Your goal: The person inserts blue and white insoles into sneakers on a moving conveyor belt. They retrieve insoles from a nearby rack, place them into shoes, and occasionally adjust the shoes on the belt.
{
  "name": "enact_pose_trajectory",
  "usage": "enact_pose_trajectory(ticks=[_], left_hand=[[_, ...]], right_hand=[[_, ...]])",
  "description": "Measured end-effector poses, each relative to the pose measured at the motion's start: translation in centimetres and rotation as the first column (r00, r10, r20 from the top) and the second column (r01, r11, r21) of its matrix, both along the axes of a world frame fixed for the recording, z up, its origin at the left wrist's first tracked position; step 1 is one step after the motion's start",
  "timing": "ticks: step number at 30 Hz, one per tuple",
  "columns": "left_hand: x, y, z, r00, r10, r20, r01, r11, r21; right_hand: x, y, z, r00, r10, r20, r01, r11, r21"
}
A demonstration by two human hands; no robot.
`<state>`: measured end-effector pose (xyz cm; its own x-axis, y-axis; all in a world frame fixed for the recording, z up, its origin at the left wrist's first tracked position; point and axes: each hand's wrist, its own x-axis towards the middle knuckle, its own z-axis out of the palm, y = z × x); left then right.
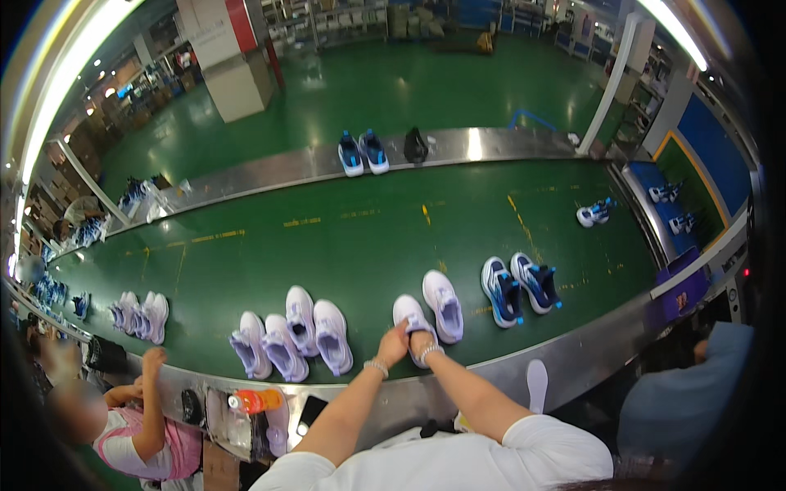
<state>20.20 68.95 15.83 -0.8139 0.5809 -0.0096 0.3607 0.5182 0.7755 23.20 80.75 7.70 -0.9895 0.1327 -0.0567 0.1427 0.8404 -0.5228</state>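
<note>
A pale lilac sneaker (407,309) sits at the near edge of the green conveyor belt, toe pointing away from me. My left hand (394,343) grips it by the left side of its collar, fingers closed. Into its opening reaches my right hand (420,344), with the fingers hidden inside the shoe. Right beside it stands a matching lilac sneaker (443,306), touched by neither hand. Both my wrists wear bracelets.
More lilac sneakers (331,336) stand left on the belt (368,237); blue-and-white sneakers (499,292) stand right. Along the metal ledge lie a white insole (536,386), a phone (311,412) and an orange bottle (255,400). Co-workers sit left and right. Another blue pair (363,153) stands on the far ledge.
</note>
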Motion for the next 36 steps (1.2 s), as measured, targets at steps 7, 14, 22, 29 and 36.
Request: enact_pose_trajectory(ticks=[7,14,22,29,36], left_hand=[[0.5,2.8,1.5,0.998,0.013,0.069,-0.004,0.992,-0.129],[6.2,2.7,5.4,0.935,0.224,-0.273,-0.178,0.967,0.184],[1.3,8.3,-2.2,0.96,-0.255,0.115,0.265,0.702,-0.661],[0.0,7.6,-5.5,0.957,-0.267,0.117,0.278,0.713,-0.643],[0.8,6.8,-5.8,0.89,-0.45,0.069,0.376,0.64,-0.67]], right_hand=[[0.4,1.5,-1.6,0.931,-0.224,0.288,0.244,0.969,-0.035],[10.5,1.1,14.4,0.993,-0.119,0.002,0.119,0.993,0.026],[11.3,3.8,13.9,0.979,-0.005,0.205,0.017,0.998,-0.054],[10.0,2.7,12.6,0.981,-0.014,0.194,0.036,0.993,-0.112],[10.2,1.7,10.7,0.962,-0.197,0.187,0.227,0.961,-0.159]])
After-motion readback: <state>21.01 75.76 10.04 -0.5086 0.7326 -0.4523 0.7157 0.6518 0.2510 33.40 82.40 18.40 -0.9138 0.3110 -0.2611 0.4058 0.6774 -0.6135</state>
